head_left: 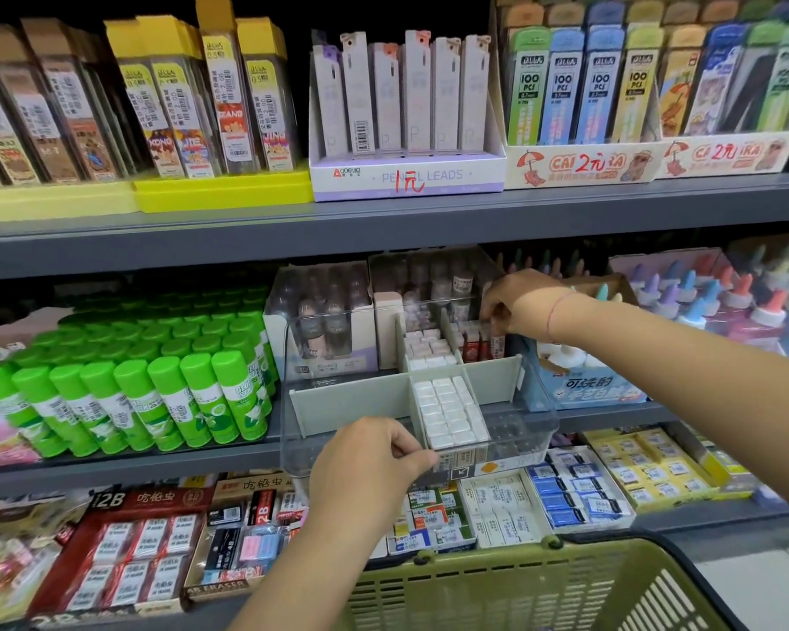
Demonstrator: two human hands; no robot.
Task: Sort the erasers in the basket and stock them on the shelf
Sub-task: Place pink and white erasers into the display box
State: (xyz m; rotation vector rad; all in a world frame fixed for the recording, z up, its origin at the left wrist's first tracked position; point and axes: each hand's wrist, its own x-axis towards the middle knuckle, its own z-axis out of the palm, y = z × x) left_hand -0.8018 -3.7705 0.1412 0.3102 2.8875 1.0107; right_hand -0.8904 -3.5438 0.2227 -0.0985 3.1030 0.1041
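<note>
A clear plastic organizer bin [527, 430] with grey dividers is pulled partly out from the middle shelf. Its centre lane holds several white erasers [449, 414], with pinkish ones [427, 343] behind them. My left hand [372, 457] grips the bin's front edge. My right hand [504, 307] reaches into the back right compartment, its fingers curled on a red-wrapped eraser [497, 343] among others standing there. The olive green basket [520, 585] sits at the bottom, its contents out of view.
Green glue sticks [156, 393] fill the middle shelf to the left. Glue bottles [720, 302] stand to the right. Boxed erasers [579, 489] line the lower shelf under the bin. Pencil lead boxes [406, 111] stand on the top shelf.
</note>
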